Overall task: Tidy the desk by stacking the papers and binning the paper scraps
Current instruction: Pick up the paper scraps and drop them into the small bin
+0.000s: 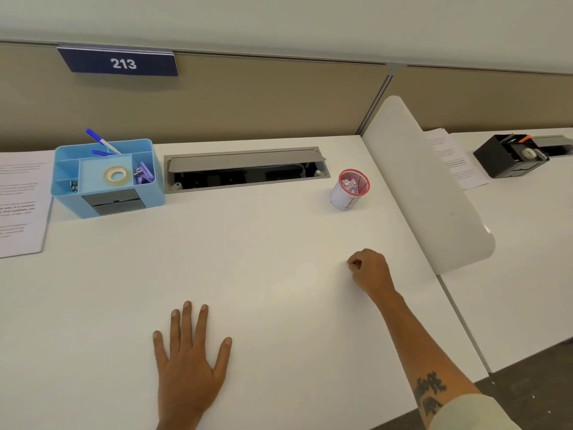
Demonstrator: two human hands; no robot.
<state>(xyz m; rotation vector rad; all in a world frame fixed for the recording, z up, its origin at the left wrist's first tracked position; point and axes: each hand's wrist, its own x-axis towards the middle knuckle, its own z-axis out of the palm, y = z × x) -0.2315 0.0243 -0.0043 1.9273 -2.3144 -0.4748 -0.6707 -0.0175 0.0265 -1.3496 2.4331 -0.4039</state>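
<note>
Two hands on white desk (279, 243). Left hand (189, 361) flat, fingers spread, pressing desktop, well short of red mesh bin (352, 189). Right hand (370, 271) curled in fist, nearer bin; cannot tell if scrap inside (nothing visible between fingers). Scraps in bin look light, crumpled, soft: fingertip pinch suffices. Paper stack (21, 203) far left of bin: thin, floppy; slide to edge, lift by long side.

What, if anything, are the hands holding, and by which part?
Left hand lies flat on the desk, holding nothing. Right hand is curled; whether it pinches a scrap cannot be told.
</note>
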